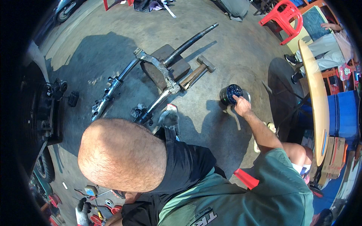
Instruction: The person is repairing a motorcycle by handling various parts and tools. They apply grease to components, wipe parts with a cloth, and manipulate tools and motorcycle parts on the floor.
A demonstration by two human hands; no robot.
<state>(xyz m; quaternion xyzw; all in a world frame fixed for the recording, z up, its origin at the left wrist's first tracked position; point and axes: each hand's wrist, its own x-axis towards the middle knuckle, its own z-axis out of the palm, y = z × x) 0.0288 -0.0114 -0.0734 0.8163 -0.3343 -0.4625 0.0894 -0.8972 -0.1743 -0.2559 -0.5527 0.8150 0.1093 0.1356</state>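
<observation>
Right hand [242, 107] at the dark can [227, 95], right of centre, on the floor. Fingers reach the can's near edge; fingertips meet its speckled blue-black top, index finger foremost. Can sits just ahead of the hand, past the fingertips, palm on the near side. Can't tell if fingers are pinched together or clamped on anything. Left hand can't be made out clearly; finger state can't tell.

Metal fork [155, 64] lies left of the can, well apart, crown and stem over a dark block [180, 67]. Hammer [206, 64] between fork and can, beside the block, nearer the fork. Grey glove [169, 117] near the lower end of the fork's right tube. Round table [313, 98] far right.
</observation>
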